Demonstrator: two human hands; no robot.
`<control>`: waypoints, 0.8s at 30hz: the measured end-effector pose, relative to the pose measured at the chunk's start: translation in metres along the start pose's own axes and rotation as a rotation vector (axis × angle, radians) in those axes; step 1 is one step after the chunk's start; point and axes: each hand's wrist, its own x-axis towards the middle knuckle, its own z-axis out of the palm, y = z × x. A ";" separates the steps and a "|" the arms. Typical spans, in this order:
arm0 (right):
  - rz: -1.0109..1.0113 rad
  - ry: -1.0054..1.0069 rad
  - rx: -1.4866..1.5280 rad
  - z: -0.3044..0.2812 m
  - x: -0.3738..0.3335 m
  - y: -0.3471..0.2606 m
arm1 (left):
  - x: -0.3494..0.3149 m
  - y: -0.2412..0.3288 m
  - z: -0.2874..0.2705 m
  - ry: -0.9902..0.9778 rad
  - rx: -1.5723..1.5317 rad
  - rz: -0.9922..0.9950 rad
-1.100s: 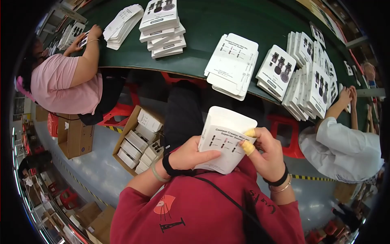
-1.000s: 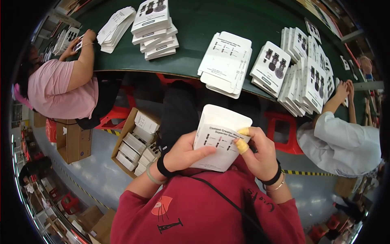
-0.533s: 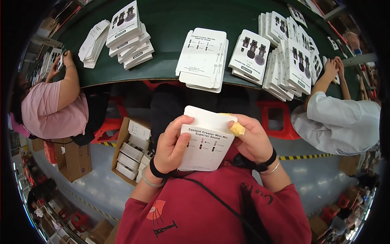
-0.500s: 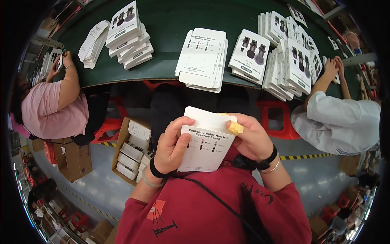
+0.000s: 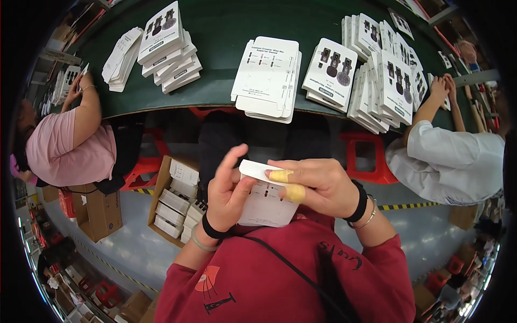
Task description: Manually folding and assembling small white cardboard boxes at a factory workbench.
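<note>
A small white carton [image 5: 266, 210] printed with tiny product pictures is held upright in front of my chest. My left hand [image 5: 225, 196] grips its left side, thumb on the printed face and index finger lifted away. Across the carton's top, my right hand [image 5: 326, 185] presses the folded-over flap [image 5: 256, 170], with yellow wrap on two of its digits. That hand covers the carton's upper right part. Beyond, on the green table's near edge, lies a stack of flat unfolded cartons [image 5: 265, 81].
Finished-looking white boxes [image 5: 396, 89] are piled at the table's right, with more boxes [image 5: 161, 37] and flat cartons [image 5: 122, 59] at left. A cardboard box [image 5: 172, 207] of white cartons stands on the floor, left. Two people [image 5: 70, 134] [image 5: 449, 159] sit at either side by red stools [image 5: 369, 159].
The carton's raised top flap is now folded down. My right hand has moved left over the carton's top, and my left index finger has lifted off.
</note>
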 end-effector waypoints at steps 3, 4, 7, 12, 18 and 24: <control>0.067 0.030 0.085 0.005 -0.002 0.001 | 0.009 0.006 -0.010 -0.102 0.241 0.072; 0.122 0.015 0.041 0.005 -0.001 -0.004 | 0.013 0.011 -0.015 -0.149 0.256 0.023; 0.234 -0.011 -0.050 0.003 0.003 -0.013 | 0.027 0.025 -0.031 -0.246 0.283 -0.072; 0.302 -0.007 0.086 0.003 0.006 -0.015 | 0.051 0.035 -0.038 -0.423 0.110 -0.316; 0.350 0.084 0.268 0.006 0.002 -0.009 | 0.047 0.024 -0.025 -0.390 0.208 -0.073; 0.524 0.057 0.467 0.004 -0.003 -0.004 | 0.026 -0.006 -0.019 -0.253 0.089 0.101</control>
